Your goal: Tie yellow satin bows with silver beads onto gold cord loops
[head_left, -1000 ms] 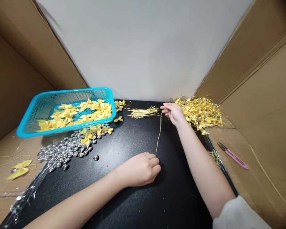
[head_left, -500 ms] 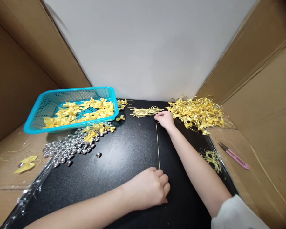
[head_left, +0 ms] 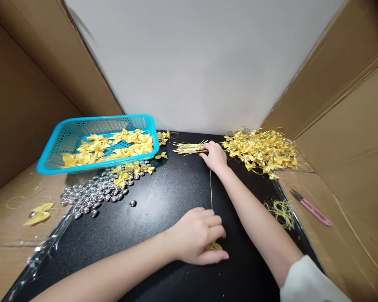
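Note:
My left hand [head_left: 201, 237] is low over the black tabletop, its fingers curled around a yellow ribbon bow [head_left: 215, 247] that shows between thumb and fingers. A thin gold cord [head_left: 211, 188] runs from this hand up toward my right hand [head_left: 214, 157]. That hand's thumb and fingers close at the right end of a bundle of gold cords [head_left: 189, 148]; the thin cord's far end is hidden beneath it. To its right is a heap of finished-looking yellow bows with gold loops and silver beads [head_left: 261, 151].
A turquoise basket [head_left: 44, 161] of yellow bows stands at left. Silver beads [head_left: 97, 191] spread before it, with several bows on top. One bow [head_left: 40, 214] lies on cardboard at far left. Cord scraps [head_left: 282, 213] and pink-handled snips [head_left: 311, 209] lie at right.
My right hand has shifted slightly onto the cord bundle's right end. My left hand's thumb and fingers have parted somewhat, and a yellow bow now shows between them.

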Demonstrator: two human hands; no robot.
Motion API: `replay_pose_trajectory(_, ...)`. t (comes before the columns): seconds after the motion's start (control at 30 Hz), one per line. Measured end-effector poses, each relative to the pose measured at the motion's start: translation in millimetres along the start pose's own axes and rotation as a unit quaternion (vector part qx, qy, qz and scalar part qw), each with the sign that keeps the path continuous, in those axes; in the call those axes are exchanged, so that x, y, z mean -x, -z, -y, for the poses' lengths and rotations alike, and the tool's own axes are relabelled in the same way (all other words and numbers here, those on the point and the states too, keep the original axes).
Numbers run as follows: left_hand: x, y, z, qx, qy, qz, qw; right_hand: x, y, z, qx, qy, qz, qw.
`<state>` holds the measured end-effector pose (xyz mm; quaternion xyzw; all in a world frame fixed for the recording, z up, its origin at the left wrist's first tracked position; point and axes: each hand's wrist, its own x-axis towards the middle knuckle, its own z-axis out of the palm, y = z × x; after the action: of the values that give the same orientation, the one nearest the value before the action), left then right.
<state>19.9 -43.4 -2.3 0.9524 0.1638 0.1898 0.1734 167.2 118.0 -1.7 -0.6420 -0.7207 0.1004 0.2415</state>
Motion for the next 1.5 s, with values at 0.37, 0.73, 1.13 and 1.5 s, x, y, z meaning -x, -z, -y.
replay_pose_trajectory(0.37,2.1,13.2,47.2,-0.079,0.227,-0.249,0.938,-7.4,25.6,17.3,0.078,0.165,0.106,0.978)
replay_pose_trajectory(0.73,12.9,36.5,68.2,-0.385,0.182,-0.255,0.868,62.5,66.8,31.5,-0.052,0.173,0.239,0.954)
replay_pose_trajectory(1.13,12.0,31.5,44.2,-0.289,0.100,-0.241,0.921,123.2,71.7,14.4,-0.220,0.123,0.279,0.927)
replay_pose_trajectory(1.5,9.1,15.5,31.7,-0.173,0.217,-0.205,0.939,165.1,63.9,11.3,-0.047,0.133,0.038,0.989)
